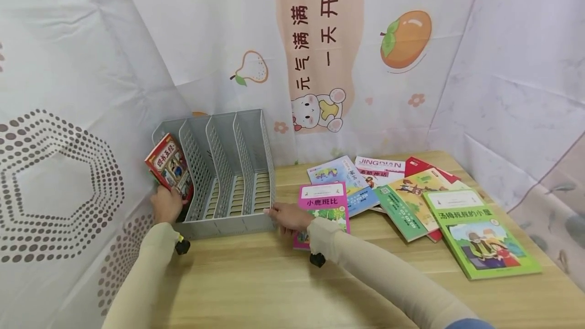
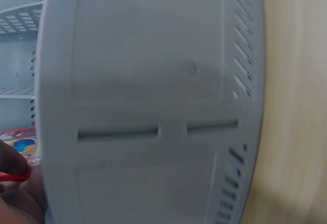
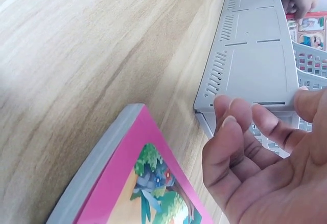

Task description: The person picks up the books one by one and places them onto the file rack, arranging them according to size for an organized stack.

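A grey file rack (image 1: pixel 242 224) with several slots stands at the back left of the table. My left hand (image 1: pixel 167 204) grips the lower part of a red-covered book (image 1: pixel 170 164), which leans tilted in the rack's leftmost slot. In the left wrist view, the rack's front wall (image 2: pixel 148 81) fills the middle, with part of the left hand (image 2: pixel 20 193) at its edge. My right hand (image 1: pixel 290 217) pinches the rack's front right corner between thumb and index finger, the other fingers curled. Beneath and beside that hand lies a pink book (image 1: pixel 322 193), partly covered by it.
On the wooden table (image 1: pixel 247 288), several books lie overlapping to the right, among them a blue-and-white book (image 1: pixel 345 179) and a yellow-green book (image 1: pixel 407 212). A green book (image 1: pixel 466 240) lies nearest the right edge. Patterned curtains (image 1: pixel 219 24) hang close behind and at the left.
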{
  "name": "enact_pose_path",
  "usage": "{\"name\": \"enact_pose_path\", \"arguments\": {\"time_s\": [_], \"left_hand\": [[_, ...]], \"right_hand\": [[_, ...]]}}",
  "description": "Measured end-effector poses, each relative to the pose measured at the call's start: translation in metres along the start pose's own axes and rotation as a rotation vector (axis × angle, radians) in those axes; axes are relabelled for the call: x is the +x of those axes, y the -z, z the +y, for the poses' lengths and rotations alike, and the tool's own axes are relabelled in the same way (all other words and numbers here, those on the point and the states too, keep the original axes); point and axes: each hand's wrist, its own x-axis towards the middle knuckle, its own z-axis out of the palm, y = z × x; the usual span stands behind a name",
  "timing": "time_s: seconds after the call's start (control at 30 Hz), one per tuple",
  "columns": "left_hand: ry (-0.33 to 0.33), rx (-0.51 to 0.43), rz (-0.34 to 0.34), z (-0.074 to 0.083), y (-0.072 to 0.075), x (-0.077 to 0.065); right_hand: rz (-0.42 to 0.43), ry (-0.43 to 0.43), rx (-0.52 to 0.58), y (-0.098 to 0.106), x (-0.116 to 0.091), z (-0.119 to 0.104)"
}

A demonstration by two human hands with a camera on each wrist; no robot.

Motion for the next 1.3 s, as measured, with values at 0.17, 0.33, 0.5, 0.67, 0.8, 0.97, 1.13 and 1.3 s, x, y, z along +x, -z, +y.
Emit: {"name": "enact_pose_path", "arguments": {"time_s": [0.17, 0.33, 0.5, 0.67, 0.8, 0.97, 1.13, 1.3], "left_hand": [[0.047, 0.044, -0.022, -0.002, -0.007, 0.000], [-0.024, 0.172, -0.053, -0.002, -0.006, 0.006], [-0.012, 0.183, -0.127, -0.007, -0.002, 0.007], [0.056, 0.055, -0.208, -0.012, -0.001, 0.005], [0.100, 0.067, -0.160, -0.013, 0.001, 0.005], [0.047, 0.246, -0.200, -0.012, 0.001, 0.015], [-0.052, 0.270, -0.175, -0.012, -0.004, 0.016], [0.023, 0.131, -0.129, -0.013, -0.006, 0.016]], "right_hand": [[-0.023, 0.021, 0.051, -0.001, -0.005, 0.000], [-0.003, 0.010, 0.038, 0.002, -0.006, 0.001], [0.015, -0.002, 0.029, 0.005, -0.007, -0.001], [0.056, 0.040, -0.079, 0.005, -0.006, -0.008], [0.074, 0.037, -0.127, 0.002, -0.003, -0.011], [0.076, 0.045, -0.174, 0.001, 0.002, -0.008], [0.084, 0.086, -0.189, 0.002, -0.003, -0.006], [0.071, 0.086, -0.186, 0.002, -0.002, -0.006]]}}
